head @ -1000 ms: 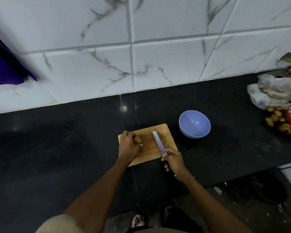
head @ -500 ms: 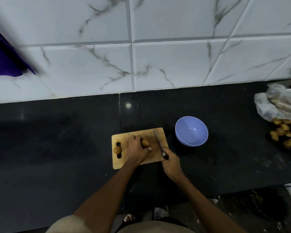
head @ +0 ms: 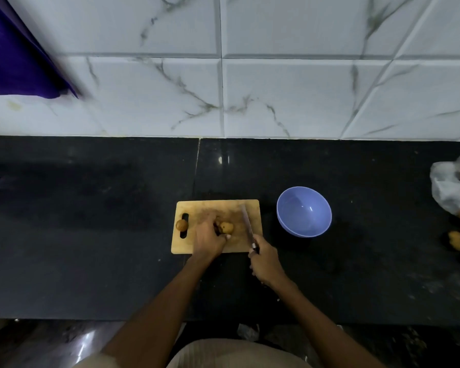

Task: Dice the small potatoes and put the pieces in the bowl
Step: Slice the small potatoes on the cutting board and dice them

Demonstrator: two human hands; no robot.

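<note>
A small round brown potato (head: pixel 181 224) sat by the handle slot of the rectangular wooden cutting board (head: pixel 213 207). The left hand (head: pixel 207 239) curled its fingers round a second potato (head: pixel 226 227) mid-board. The right hand (head: pixel 264 260) gripped a steel-bladed knife (head: pixel 247 222), blade over the board. A round lavender plastic bowl (head: pixel 304 211) stood just right.

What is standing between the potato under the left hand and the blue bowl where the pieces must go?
Only the knife, gripped by the right hand, lies across that path on the cutting board, between the potato and the bowl. The dark counter strip between board and bowl shows nothing else.
</note>
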